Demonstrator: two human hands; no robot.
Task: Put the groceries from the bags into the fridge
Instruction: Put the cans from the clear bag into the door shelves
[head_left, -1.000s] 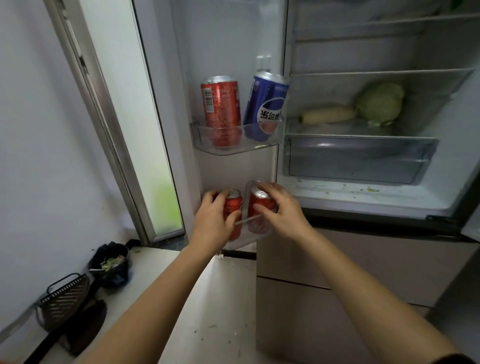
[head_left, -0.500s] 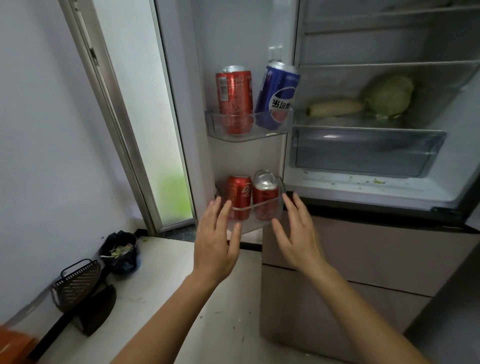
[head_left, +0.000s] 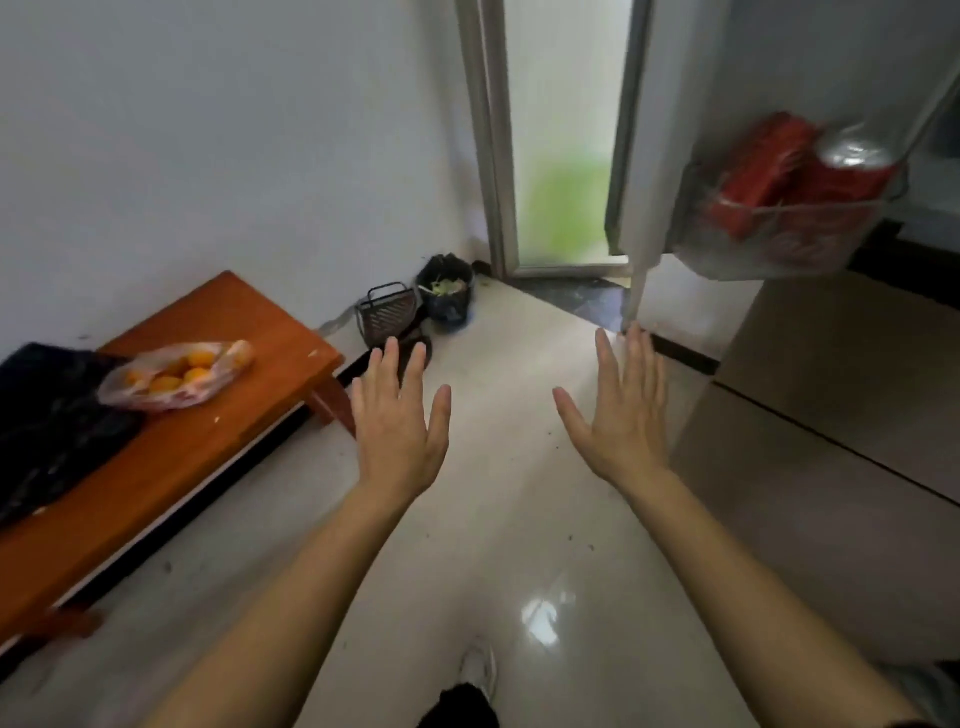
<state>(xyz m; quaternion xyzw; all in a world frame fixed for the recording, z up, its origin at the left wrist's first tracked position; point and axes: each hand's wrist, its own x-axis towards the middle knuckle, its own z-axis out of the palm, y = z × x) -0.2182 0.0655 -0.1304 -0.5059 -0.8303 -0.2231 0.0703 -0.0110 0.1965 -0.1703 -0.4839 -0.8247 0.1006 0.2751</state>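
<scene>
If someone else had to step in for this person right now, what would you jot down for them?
Left hand: open, fingers straight, holds nothing, over the floor.
Right hand: open and empty too.
Done: red cans sit in the fridge door shelf.
Left: the clear bag of orange fruit lies on the wooden bench, touching a black bag whose contents are hidden. Neither has gone into the fridge yet.
</scene>
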